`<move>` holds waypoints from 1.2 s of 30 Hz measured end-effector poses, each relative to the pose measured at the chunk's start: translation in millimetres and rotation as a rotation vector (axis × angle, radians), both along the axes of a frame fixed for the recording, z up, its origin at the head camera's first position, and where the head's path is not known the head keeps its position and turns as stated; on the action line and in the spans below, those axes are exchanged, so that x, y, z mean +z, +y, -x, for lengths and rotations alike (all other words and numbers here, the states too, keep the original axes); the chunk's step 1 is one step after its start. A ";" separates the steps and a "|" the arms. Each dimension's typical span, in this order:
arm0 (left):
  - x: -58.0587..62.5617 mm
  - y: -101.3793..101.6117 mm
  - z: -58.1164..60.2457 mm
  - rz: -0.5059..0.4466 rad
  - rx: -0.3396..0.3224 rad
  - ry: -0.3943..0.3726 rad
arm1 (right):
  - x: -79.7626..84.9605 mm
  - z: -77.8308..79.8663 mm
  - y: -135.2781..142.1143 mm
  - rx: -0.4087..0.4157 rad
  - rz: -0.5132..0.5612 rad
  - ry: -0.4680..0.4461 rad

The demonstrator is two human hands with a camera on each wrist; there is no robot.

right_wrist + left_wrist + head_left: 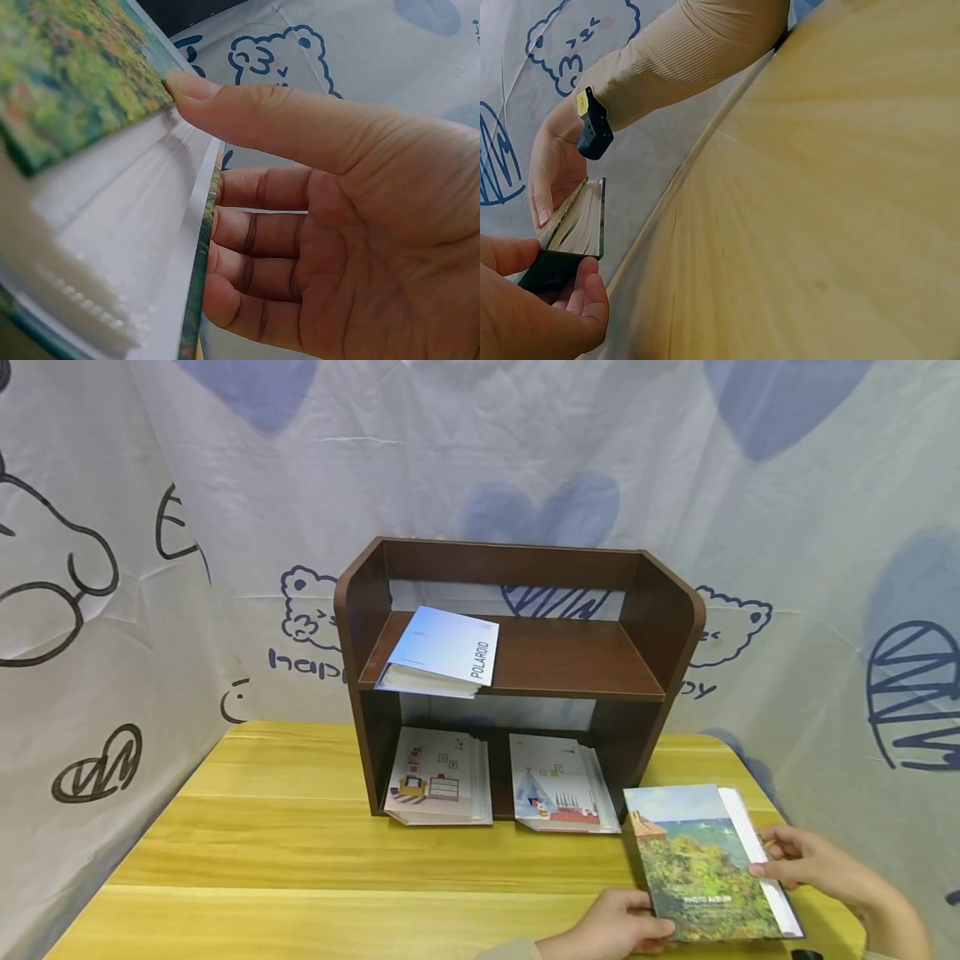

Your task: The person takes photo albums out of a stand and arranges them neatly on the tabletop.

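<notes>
A photo album (701, 868) with a painted garden-and-sea cover is held up at the table's right side, in front of the shelf's right end. My left hand (618, 927) pinches its lower left corner, thumb on the cover. On the opposite edge, my right hand (817, 868) grips the album between thumb and fingers. In the right wrist view the right thumb (247, 112) lies on the front cover and the fingers support the back cover, with white pages fanned between. The left wrist view shows the left hand (540, 315) holding the dark green spine.
A dark brown two-tier shelf (517, 560) stands at the back of the yellow wooden table (300, 852). A blue-white POLAROID album (446, 643) lies on its upper tier. Below are two illustrated albums, one left (435, 777), one right (555, 781). A patterned curtain hangs behind.
</notes>
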State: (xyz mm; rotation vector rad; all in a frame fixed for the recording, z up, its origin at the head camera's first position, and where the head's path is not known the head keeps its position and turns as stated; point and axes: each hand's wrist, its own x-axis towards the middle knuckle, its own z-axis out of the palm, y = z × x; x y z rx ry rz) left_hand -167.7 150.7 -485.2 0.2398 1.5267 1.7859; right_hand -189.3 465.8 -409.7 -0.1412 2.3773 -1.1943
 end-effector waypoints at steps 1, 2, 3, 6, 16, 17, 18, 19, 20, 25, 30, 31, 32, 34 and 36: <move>0.0 0.8 0.3 0.006 0.002 -0.002 | -0.2 0.1 0.5 -0.008 -0.004 -0.008; 0.1 1.6 0.6 0.010 0.004 -0.008 | -0.6 0.4 1.1 -0.013 -0.004 -0.014; 0.1 2.3 0.8 0.009 0.005 -0.014 | -1.2 0.8 2.1 -0.015 -0.007 -0.018; -0.4 4.7 1.0 -0.003 0.009 -0.028 | -3.5 1.4 4.9 -0.017 -0.001 -0.031; -5.6 5.2 3.9 -0.085 -0.029 -0.111 | -14.1 1.6 12.4 0.032 0.047 -0.019; -6.0 5.2 4.2 -0.087 -0.030 -0.125 | -14.7 1.7 12.9 0.033 0.048 -0.021; -6.2 5.3 4.6 -0.090 -0.030 -0.139 | -15.4 1.9 13.6 0.031 0.043 -0.023; -6.6 5.2 4.9 -0.092 -0.030 -0.151 | -15.8 1.9 14.2 0.030 0.038 -0.024; -6.6 5.1 5.1 -0.093 -0.031 -0.161 | -16.3 2.0 14.8 0.028 0.032 -0.026; -5.5 2.9 4.6 -0.095 -0.038 -0.198 | -19.5 3.0 17.0 0.022 0.025 -0.034; -6.2 0.8 3.6 -0.110 -0.046 -0.212 | -23.7 4.2 18.5 0.043 0.058 -0.023; -6.7 0.7 3.9 -0.115 -0.051 -0.214 | -24.4 4.3 18.7 0.049 0.067 -0.023; -7.3 0.7 4.2 -0.119 -0.056 -0.217 | -25.0 4.4 18.8 0.054 0.076 -0.023; -8.0 1.2 5.5 -0.121 -0.065 -0.228 | -26.3 4.6 19.0 0.057 0.085 -0.029; -8.4 1.8 6.7 -0.125 -0.072 -0.242 | -27.6 4.4 19.4 0.060 0.092 -0.031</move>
